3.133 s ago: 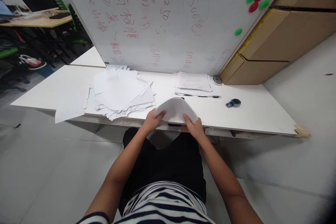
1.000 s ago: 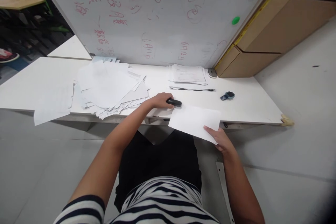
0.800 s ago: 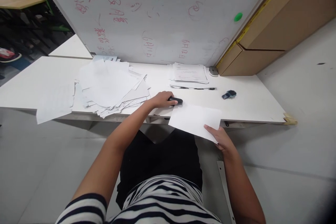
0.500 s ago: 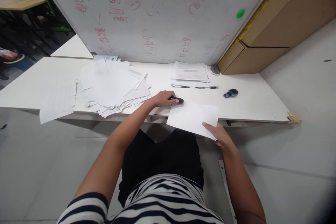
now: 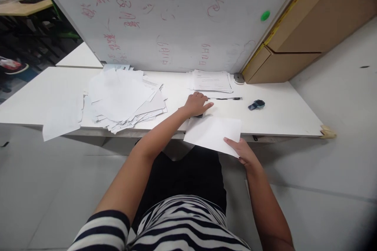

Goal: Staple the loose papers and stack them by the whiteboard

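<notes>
My left hand (image 5: 196,104) lies on top of a small black stapler (image 5: 200,116) on the white desk (image 5: 282,119). Its fingers curve over the stapler and hide most of it, and the index finger points right. My right hand (image 5: 244,153) pinches the near right corner of a white sheet of paper (image 5: 213,133). The sheet hangs partly over the desk's front edge, and its far left corner lies next to the stapler.
A messy heap of white papers (image 5: 123,96) covers the desk's left part. A neat paper stack (image 5: 210,80) lies at the back, with a black pen (image 5: 228,98) in front and a small dark object (image 5: 256,105) to the right. A whiteboard (image 5: 165,15) and cardboard boxes (image 5: 309,27) stand behind.
Three seconds ago both hands bent the sheet at the desk edge. Since then my left hand took the stapler and now sits higher over it, beside the sheet's corner. The sheet has shifted slightly left.
</notes>
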